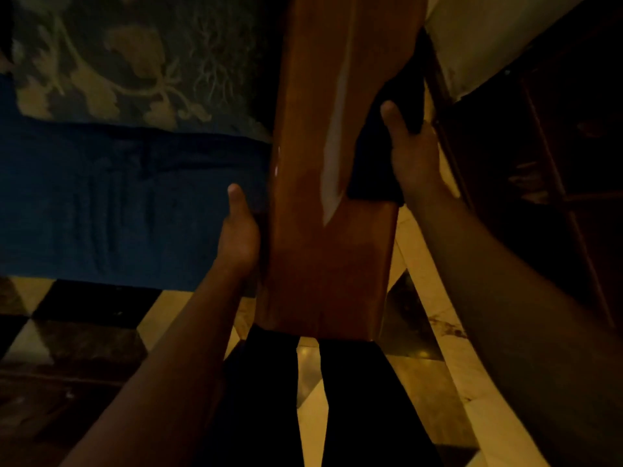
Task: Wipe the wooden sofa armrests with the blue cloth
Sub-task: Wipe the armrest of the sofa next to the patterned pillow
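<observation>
A glossy brown wooden armrest [332, 203] runs up the middle of the head view, with a pale streak of glare along it. My right hand [413, 153] presses a dark cloth [381, 156] against the armrest's right edge; the cloth looks almost black in this dim light and drapes over the side. My left hand [237, 234] grips the armrest's left side, thumb pointing up, fingers hidden behind the wood.
The blue seat cushion [128, 203] lies left of the armrest, with a floral patterned cushion [135, 59] behind it. Dark wooden furniture [546, 163] stands close on the right. Below are my dark trouser legs [263, 399] and a checkered tile floor [84, 308].
</observation>
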`<state>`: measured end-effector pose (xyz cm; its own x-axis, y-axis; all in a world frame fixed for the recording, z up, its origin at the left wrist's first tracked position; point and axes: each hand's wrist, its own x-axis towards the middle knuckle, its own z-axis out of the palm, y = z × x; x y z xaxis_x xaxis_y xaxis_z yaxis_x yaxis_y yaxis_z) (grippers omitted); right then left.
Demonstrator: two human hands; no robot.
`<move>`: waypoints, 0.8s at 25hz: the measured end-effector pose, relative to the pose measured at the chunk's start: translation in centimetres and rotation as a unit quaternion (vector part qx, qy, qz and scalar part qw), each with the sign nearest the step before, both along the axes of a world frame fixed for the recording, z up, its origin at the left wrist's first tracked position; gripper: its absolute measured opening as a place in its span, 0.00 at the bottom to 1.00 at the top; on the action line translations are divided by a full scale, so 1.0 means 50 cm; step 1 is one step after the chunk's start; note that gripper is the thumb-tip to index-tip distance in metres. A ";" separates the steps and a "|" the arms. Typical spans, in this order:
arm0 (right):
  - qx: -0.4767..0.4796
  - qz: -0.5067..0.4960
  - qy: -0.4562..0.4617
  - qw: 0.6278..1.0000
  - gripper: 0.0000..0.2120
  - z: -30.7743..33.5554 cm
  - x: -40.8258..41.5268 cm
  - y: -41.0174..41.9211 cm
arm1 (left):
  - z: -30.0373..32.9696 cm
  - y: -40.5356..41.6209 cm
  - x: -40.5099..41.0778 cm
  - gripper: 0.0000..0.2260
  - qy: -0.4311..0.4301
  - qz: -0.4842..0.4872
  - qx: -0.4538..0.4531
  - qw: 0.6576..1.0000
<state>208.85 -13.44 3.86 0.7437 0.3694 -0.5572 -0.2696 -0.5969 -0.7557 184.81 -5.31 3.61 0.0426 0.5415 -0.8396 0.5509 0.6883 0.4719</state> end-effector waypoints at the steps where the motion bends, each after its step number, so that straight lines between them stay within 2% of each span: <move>1: -0.015 0.011 -0.023 1.000 0.35 0.002 -0.051 -0.037 | 0.002 0.000 -0.011 0.43 -0.009 0.009 0.001 1.000; 3: -0.062 0.041 -0.025 0.997 0.47 0.006 -0.191 -0.143 | 0.002 -0.002 -0.036 0.38 -0.021 0.016 -0.008 1.000; 4: -0.108 0.093 -0.059 0.988 0.54 0.014 -0.268 -0.203 | 0.000 -0.008 -0.048 0.38 -0.028 0.025 -0.017 0.999; 5: -0.155 0.178 -0.140 0.962 0.56 0.021 -0.330 -0.250 | -0.003 -0.015 -0.057 0.39 -0.035 0.033 -0.027 0.998; 7: -0.221 0.346 -0.303 0.860 0.55 0.024 -0.401 -0.294 | -0.007 -0.023 -0.070 0.39 -0.040 0.048 -0.048 0.997; 11: -0.204 0.549 -0.407 0.701 0.59 0.010 -0.419 -0.238 | -0.016 -0.014 -0.091 0.37 -0.051 0.065 -0.085 0.993; 13: -0.189 0.588 -0.429 0.659 0.61 0.009 -0.415 -0.219 | -0.017 -0.001 -0.095 0.37 -0.078 0.061 -0.102 0.990; 16: -0.133 0.630 -0.430 0.633 0.56 0.007 -0.394 -0.194 | -0.013 0.014 -0.091 0.37 -0.080 0.063 -0.095 0.990; 20: 0.031 0.722 -0.406 0.560 0.32 -0.013 -0.352 -0.092 | -0.017 0.033 -0.100 0.37 -0.101 0.108 -0.105 0.983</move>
